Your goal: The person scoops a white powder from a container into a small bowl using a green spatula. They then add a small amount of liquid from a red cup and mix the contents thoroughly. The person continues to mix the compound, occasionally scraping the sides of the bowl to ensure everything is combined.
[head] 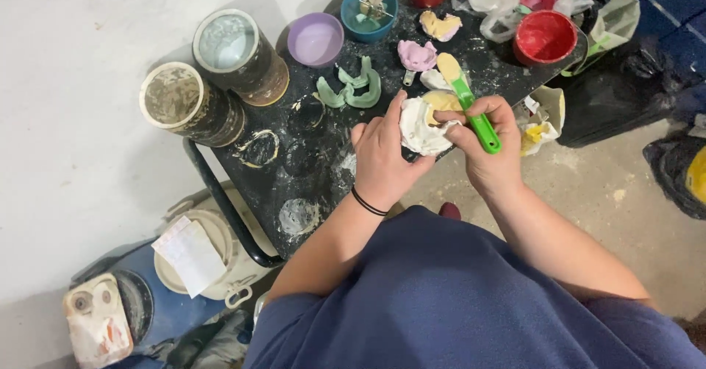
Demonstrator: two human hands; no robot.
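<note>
My left hand (pixel 382 159) grips a white plaster-covered lump (pixel 423 128) with a yellowish patch on top, held just above the near edge of a black tray (pixel 294 156). My right hand (pixel 489 145) holds a green-handled spatula (pixel 471 108) whose cream-coated blade points away from me, and its fingers also press on the lump. A black band sits on my left wrist. Both arms come from dark blue sleeves.
On the tray lie green mouth-shaped moulds (pixel 351 90), a pink cast (pixel 416 54), a yellow cast (pixel 440 25), a purple bowl (pixel 315 40), a blue bowl (pixel 369 12) and a red bowl (pixel 544 37). Two round tins (pixel 209 75) stand at left. A white bucket (pixel 198 255) sits below.
</note>
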